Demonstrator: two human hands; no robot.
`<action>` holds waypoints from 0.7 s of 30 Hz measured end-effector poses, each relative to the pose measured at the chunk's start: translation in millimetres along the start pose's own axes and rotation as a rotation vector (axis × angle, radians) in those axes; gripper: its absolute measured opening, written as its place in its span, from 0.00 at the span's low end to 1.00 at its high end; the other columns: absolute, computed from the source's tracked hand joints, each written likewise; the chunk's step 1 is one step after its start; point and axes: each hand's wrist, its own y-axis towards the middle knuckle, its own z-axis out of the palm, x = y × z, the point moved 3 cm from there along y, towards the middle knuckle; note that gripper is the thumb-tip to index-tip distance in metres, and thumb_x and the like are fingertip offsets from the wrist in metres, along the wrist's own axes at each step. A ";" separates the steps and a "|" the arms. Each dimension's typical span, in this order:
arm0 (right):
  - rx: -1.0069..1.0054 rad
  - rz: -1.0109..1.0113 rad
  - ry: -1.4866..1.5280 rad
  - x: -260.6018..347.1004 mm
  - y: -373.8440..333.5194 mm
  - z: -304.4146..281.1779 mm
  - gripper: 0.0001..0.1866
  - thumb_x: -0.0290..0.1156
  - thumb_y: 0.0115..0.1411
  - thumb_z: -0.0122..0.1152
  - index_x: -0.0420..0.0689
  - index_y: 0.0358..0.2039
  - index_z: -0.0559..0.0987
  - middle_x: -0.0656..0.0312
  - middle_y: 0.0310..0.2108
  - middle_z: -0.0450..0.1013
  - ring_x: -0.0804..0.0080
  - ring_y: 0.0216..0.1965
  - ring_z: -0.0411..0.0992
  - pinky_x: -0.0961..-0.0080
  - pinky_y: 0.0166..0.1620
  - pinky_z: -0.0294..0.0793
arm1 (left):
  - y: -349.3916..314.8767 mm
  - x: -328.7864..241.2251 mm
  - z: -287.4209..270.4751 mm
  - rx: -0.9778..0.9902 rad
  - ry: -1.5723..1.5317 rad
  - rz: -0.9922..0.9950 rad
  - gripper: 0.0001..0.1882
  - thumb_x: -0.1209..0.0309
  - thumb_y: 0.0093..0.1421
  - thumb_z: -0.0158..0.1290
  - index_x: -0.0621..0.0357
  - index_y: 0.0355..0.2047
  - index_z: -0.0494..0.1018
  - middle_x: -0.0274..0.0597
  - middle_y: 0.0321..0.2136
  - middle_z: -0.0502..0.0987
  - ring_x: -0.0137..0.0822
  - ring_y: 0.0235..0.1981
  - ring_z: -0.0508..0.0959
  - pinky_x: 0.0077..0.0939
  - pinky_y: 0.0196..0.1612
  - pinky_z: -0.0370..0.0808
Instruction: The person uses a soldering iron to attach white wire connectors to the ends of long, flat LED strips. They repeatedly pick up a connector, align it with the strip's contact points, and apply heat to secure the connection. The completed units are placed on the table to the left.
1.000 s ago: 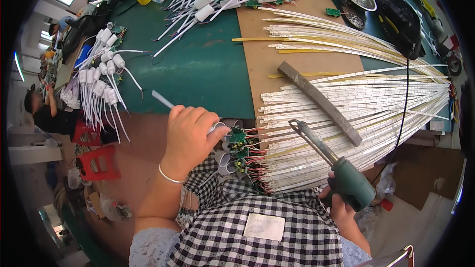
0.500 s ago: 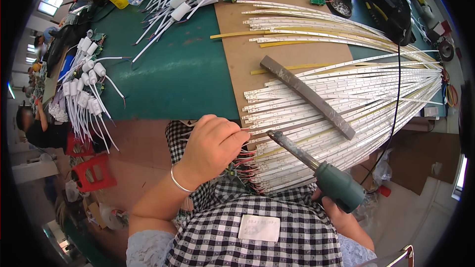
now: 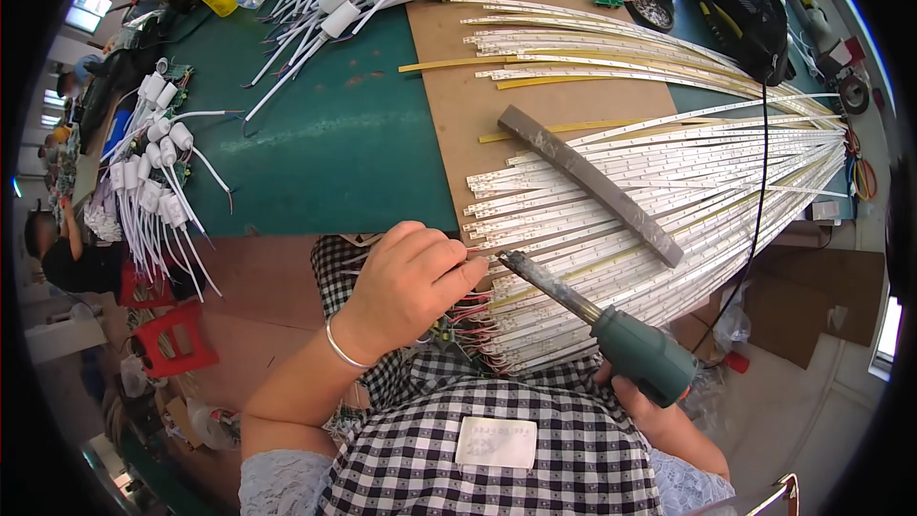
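Note:
My left hand point(image 3: 411, 277) is closed in a pinch on a thin wire point(image 3: 475, 249) at the ends of the LED strips. My right hand point(image 3: 645, 401) grips a soldering iron point(image 3: 642, 355) by its green handle, partly hidden behind it. The iron's dark tip point(image 3: 511, 259) is close to the wire and the strip ends, just right of my left fingertips; whether it touches cannot be made out. Many white LED strips point(image 3: 611, 229) fan out to the right, and red and white wires with small circuit boards point(image 3: 447, 333) hang from the nearer ends.
A grey bar point(image 3: 592, 186) lies across the strips on a brown board point(image 3: 439, 86). White-cased drivers with leads point(image 3: 339, 19) sit at the back, more point(image 3: 158, 148) at the left. A black cord point(image 3: 767, 162) crosses the strips. Red stools point(image 3: 177, 339) and another person point(image 3: 72, 253) are left.
The soldering iron has moved slightly left, and its tip is nearer my left fingertips. My left hand keeps its pinch. The whole view has shifted a little.

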 end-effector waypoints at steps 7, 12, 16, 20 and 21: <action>0.042 0.028 0.019 -0.7 -1.4 -0.4 0.11 0.24 0.51 0.60 0.42 0.36 0.80 0.57 0.35 0.77 0.58 0.36 0.75 0.67 0.41 0.72 | 0.1 -1.2 0.4 0.019 0.012 -0.001 0.11 0.74 0.46 0.56 0.56 0.32 0.77 0.36 0.25 0.71 0.36 0.29 0.74 0.31 0.35 0.71; 0.050 -0.113 0.070 -12.6 -5.6 -2.3 0.27 0.41 0.61 0.56 0.35 0.54 0.66 0.54 0.42 0.72 0.69 0.32 0.72 0.74 0.36 0.74 | 0.7 -1.8 -0.2 0.040 0.000 -0.007 0.11 0.74 0.46 0.56 0.57 0.33 0.77 0.37 0.26 0.71 0.37 0.29 0.74 0.32 0.35 0.71; -0.038 -0.177 0.149 -8.8 -4.9 -1.4 0.31 0.45 0.62 0.56 0.35 0.56 0.64 0.53 0.50 0.67 0.70 0.32 0.73 0.75 0.35 0.74 | 1.2 -2.6 0.4 0.041 0.001 -0.005 0.12 0.74 0.46 0.56 0.57 0.33 0.77 0.37 0.26 0.71 0.37 0.30 0.74 0.32 0.35 0.71; -0.049 -0.175 0.133 -14.8 -6.9 -2.5 0.33 0.47 0.62 0.56 0.35 0.57 0.64 0.54 0.51 0.67 0.72 0.31 0.73 0.76 0.34 0.74 | -0.6 -2.2 0.1 0.037 0.009 -0.001 0.11 0.74 0.46 0.56 0.56 0.34 0.77 0.37 0.25 0.70 0.37 0.29 0.74 0.32 0.35 0.71; -0.045 -0.185 0.137 -13.5 -3.0 -1.9 0.33 0.47 0.62 0.56 0.35 0.57 0.64 0.54 0.50 0.67 0.72 0.30 0.73 0.76 0.34 0.74 | 0.2 -1.6 -2.0 0.051 0.006 0.000 0.11 0.74 0.46 0.56 0.55 0.33 0.77 0.36 0.26 0.70 0.36 0.29 0.74 0.32 0.35 0.71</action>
